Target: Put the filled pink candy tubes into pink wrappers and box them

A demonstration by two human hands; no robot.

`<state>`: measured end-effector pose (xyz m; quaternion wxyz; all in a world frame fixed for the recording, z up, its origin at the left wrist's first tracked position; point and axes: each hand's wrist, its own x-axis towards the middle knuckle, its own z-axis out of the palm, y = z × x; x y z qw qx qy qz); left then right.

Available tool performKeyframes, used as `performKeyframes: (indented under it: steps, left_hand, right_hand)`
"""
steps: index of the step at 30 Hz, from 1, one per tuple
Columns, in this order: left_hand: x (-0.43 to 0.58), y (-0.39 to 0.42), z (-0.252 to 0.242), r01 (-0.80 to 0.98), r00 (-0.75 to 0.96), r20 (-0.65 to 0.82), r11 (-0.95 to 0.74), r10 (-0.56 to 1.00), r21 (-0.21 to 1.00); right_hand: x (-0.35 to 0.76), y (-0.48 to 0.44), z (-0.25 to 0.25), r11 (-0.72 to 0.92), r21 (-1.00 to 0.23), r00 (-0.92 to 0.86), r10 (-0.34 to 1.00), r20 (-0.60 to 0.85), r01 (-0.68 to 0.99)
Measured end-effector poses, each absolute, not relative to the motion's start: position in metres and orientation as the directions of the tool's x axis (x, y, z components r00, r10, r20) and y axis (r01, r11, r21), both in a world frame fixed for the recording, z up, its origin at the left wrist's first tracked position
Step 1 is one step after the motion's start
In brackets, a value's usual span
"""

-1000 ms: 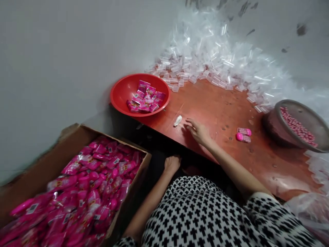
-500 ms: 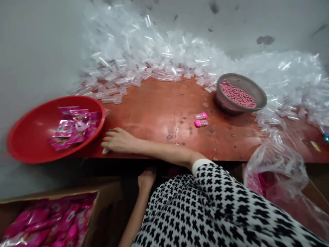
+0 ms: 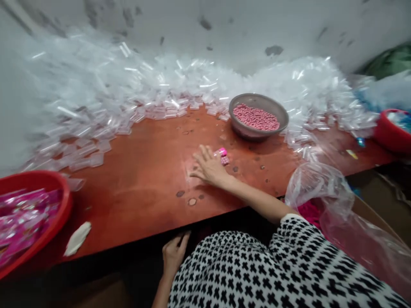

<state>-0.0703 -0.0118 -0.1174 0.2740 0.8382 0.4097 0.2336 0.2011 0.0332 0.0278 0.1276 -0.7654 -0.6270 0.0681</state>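
My right hand [image 3: 208, 167] reaches over the red-brown table [image 3: 135, 192], fingers spread, with nothing in it. Just beyond its fingers lie two small clear tubes [image 3: 222, 155] with pink caps and pink balls inside, partly covered by the hand. My left hand [image 3: 175, 249] hangs low at the table's front edge, its fingers mostly lost in shadow. A crumpled off-white piece [image 3: 78, 238], perhaps cloth, lies near the left front edge. Past the tubes stands a grey bowl [image 3: 282, 115] of small pink balls [image 3: 255, 117].
Clear plastic tubes [image 3: 141, 92] are heaped along the wall. On the left, a red basin [image 3: 66, 205] holds shiny pink packets [image 3: 25, 218]. A clear plastic bag [image 3: 317, 184] hangs over the front edge at right, and another red tub [image 3: 390, 132] stands farther right.
My right hand has left the off-white piece by the basin and moved right to the tubes, its fingers now spread. My view has turned right. The left hand stays low.
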Motion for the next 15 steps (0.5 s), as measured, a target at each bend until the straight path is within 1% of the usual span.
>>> performKeyframes:
  steps: [1,2,3,5,7,9,10,13,14,15]
  left_hand:
    - [-0.06,-0.014,-0.109,0.411,0.595,0.347,-0.646,0.725,0.643]
    - [-0.049,-0.016,-0.098,0.275,0.619,0.492,-0.755,0.613,0.595]
    - [-0.037,-0.017,-0.085,0.154,0.635,0.595,-0.836,0.492,0.527]
    - [-0.014,-0.018,-0.057,0.05,0.637,0.687,-0.908,0.349,0.415]
    - [0.005,-0.015,-0.032,0.03,0.616,0.741,-0.948,0.267,0.317]
    - [0.019,-0.007,-0.015,0.122,0.573,0.768,-0.956,0.287,0.267]
    - [0.024,-0.002,-0.011,0.195,0.546,0.767,-0.942,0.336,0.274]
    - [0.03,0.013,-0.007,0.388,0.472,0.718,-0.852,0.512,0.352]
    - [0.031,0.016,-0.008,0.419,0.464,0.693,-0.826,0.552,0.377]
    - [0.031,0.019,-0.009,0.441,0.459,0.672,-0.806,0.581,0.395]
  right_hand:
    - [0.224,0.027,0.025,-0.307,-0.305,0.324,0.946,0.005,0.902]
    - [0.243,0.023,0.021,-0.396,-0.327,0.404,0.914,-0.047,0.858]
    - [0.256,0.022,0.016,-0.451,-0.349,0.448,0.889,-0.094,0.821]
    - [0.263,0.03,0.005,-0.48,-0.395,0.463,0.874,-0.144,0.783]
    - [0.249,0.05,-0.005,-0.428,-0.45,0.414,0.9,-0.136,0.783]
    - [0.219,0.075,-0.01,-0.343,-0.524,0.346,0.933,-0.097,0.779]
    - [0.202,0.086,-0.01,-0.281,-0.561,0.281,0.956,-0.089,0.779]
    - [0.166,0.108,0.004,-0.08,-0.69,0.091,0.996,-0.02,0.719]
    - [0.165,0.108,0.012,-0.032,-0.696,0.065,0.998,0.022,0.717]
    - [0.169,0.105,0.021,0.008,-0.674,0.05,0.997,0.066,0.739]
